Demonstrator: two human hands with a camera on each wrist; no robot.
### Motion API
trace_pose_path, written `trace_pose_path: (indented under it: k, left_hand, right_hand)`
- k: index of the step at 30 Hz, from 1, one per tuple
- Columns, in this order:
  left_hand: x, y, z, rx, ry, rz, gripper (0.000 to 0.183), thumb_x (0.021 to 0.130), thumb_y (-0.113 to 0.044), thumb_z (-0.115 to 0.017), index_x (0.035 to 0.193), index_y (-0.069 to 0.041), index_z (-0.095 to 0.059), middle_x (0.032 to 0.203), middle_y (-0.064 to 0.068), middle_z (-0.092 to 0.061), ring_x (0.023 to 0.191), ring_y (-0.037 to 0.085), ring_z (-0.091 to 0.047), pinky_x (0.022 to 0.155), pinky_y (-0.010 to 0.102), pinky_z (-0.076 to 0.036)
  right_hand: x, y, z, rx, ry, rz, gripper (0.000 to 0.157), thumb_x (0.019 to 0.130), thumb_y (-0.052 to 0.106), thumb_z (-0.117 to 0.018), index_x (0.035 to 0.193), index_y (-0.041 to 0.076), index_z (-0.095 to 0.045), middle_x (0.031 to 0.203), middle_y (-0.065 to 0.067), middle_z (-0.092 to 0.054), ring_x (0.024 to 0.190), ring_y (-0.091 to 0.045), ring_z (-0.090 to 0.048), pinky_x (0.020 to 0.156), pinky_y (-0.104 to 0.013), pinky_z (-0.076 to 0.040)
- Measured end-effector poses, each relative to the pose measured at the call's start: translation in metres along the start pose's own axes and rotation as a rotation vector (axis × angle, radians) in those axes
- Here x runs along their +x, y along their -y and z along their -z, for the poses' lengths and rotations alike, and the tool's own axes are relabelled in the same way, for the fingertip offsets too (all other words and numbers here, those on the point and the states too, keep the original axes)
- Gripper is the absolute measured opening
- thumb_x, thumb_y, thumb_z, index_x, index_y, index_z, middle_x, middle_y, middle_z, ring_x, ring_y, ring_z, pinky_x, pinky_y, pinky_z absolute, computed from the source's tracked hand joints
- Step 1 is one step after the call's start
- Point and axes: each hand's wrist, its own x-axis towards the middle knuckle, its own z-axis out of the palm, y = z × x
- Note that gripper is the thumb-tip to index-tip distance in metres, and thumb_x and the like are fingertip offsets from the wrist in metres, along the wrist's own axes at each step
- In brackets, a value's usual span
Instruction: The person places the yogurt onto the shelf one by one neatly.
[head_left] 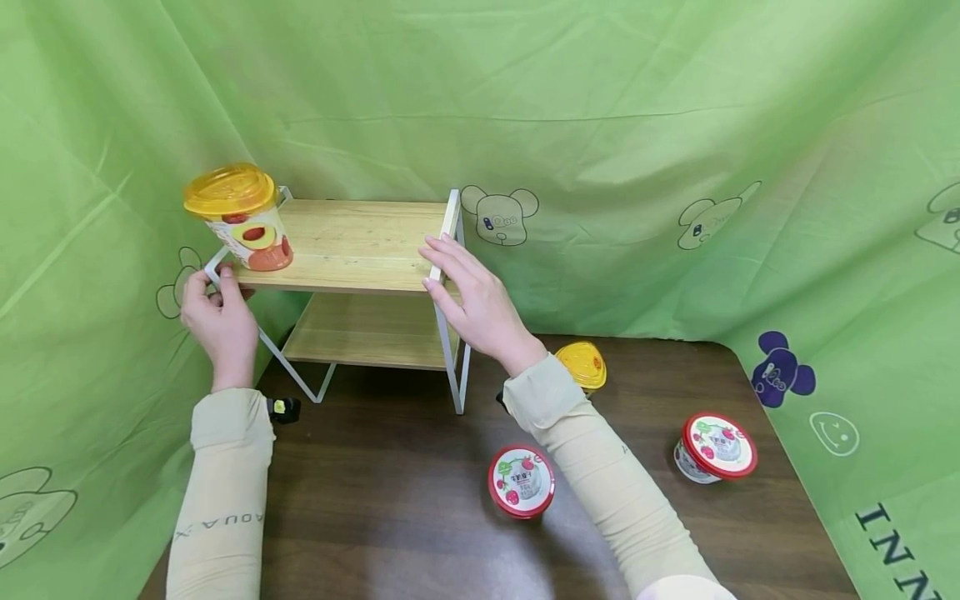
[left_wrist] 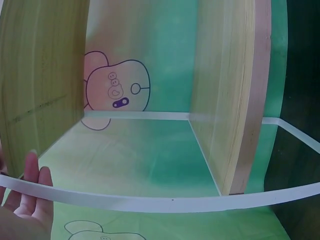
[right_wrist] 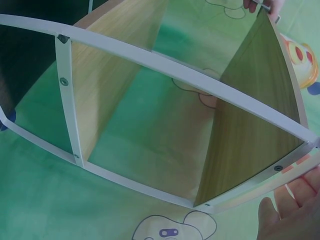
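Head: a two-tier wooden shelf (head_left: 360, 237) at ten o'clock; the left hand (head_left: 221, 321) grips its near-left corner, the right hand (head_left: 480, 307) touches its right side. Left wrist: fingers (left_wrist: 31, 169) round the white frame (left_wrist: 110, 201), eight o'clock. Right wrist: right hand open, four o'clock.

Dark wood-grain table (head_left: 360, 508) with a red-lidded tub (head_left: 521, 481), a second red-lidded tub (head_left: 716, 448) to its right, and a partly hidden yellow-lidded container (head_left: 582, 365). Surrounding: green cloth backdrop (head_left: 615, 75), printed with a purple bear head (head_left: 782, 371).
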Motion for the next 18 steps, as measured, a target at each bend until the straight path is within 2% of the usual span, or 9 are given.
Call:
trace_pose_path:
  k: [5, 10, 18]
  left_hand:
    - [-0.0007, 0.0001, -0.0008, -0.110, -0.048, 0.031, 0.010, 0.100, -0.007, -0.064, 0.109, -0.005, -0.067, 0.103, 0.005, -0.064, 0.069, 0.008, -0.064, 0.070, 0.019, -0.060]
    - [-0.0002, 0.0013, -0.0013, -0.168, -0.087, 0.026, 0.007, 0.097, -0.003, -0.068, 0.103, 0.000, -0.066, 0.100, 0.010, -0.068, 0.073, 0.011, -0.066, 0.068, 0.019, -0.060]
    - [0.0012, 0.0018, 0.0023, -0.183, -0.060, 0.011, 0.007, 0.095, -0.002, -0.070, 0.101, 0.002, -0.068, 0.095, 0.011, -0.072, 0.063, 0.013, -0.065, 0.061, 0.019, -0.059]
  right_hand:
    - [-0.0006, -0.0003, 0.0006, 0.003, 0.004, -0.008, 0.042, 0.108, 0.026, -0.053, 0.144, 0.005, -0.055, 0.154, -0.008, -0.047, 0.148, -0.019, -0.032, 0.122, -0.031, -0.024]
    - [-0.0012, -0.0019, 0.0019, 0.004, -0.003, -0.004, 0.041, 0.107, 0.025, -0.053, 0.144, 0.005, -0.056, 0.154, -0.008, -0.047, 0.148, -0.019, -0.032, 0.122, -0.031, -0.024]
    - [-0.0022, -0.0027, 0.0041, -0.006, -0.001, -0.006, 0.042, 0.108, 0.026, -0.053, 0.144, 0.005, -0.056, 0.154, -0.008, -0.047, 0.148, -0.018, -0.032, 0.122, -0.032, -0.025]
